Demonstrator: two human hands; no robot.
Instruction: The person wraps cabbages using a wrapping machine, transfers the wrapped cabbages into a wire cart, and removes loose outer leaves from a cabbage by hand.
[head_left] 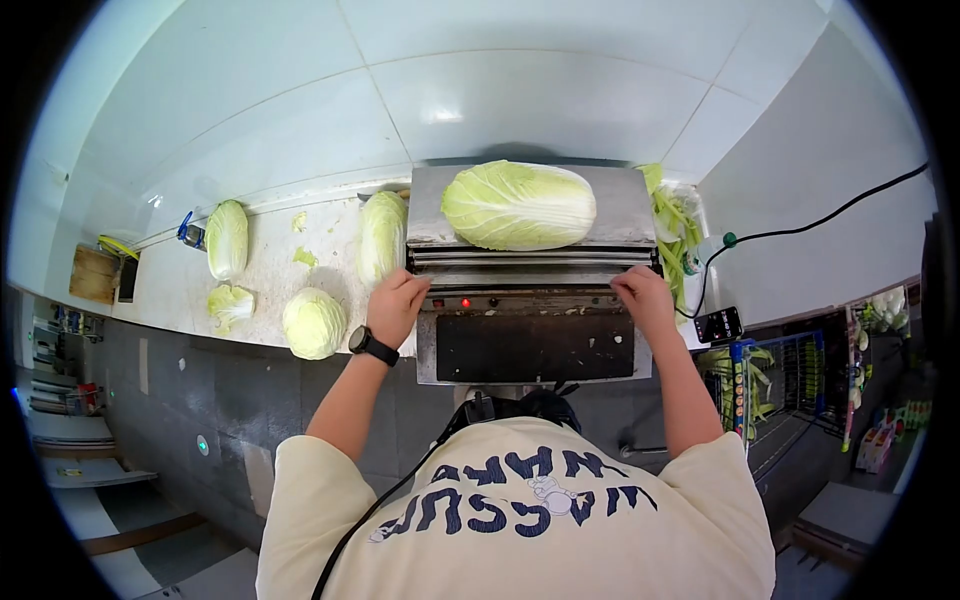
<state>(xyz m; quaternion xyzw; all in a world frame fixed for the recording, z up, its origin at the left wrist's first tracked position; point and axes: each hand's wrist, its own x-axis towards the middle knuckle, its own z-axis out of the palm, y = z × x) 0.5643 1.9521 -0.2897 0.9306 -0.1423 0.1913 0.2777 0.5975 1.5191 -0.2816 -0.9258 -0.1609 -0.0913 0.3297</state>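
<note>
A wrapping machine (430,225) with a metal top, a roller and a dark plate (535,347) in front stands before me. On its top lies a whole napa cabbage (520,205) on its side. My left hand (395,303), a watch on its wrist, is pinched closed at the left end of the roller. My right hand (642,296) pinches in the same way at the right end. A strip of clear plastic film (520,276) appears to stretch between the two hands along the roller. A small red light (465,302) glows below it.
Left on the white counter (265,270) are two napa cabbages (227,240) (382,238), a round cabbage (314,323) and loose leaves (231,304). Trimmed leaves (675,235) lie right of the machine. A phone (718,325), a black cable (810,222) and a blue cart (740,385) are further right.
</note>
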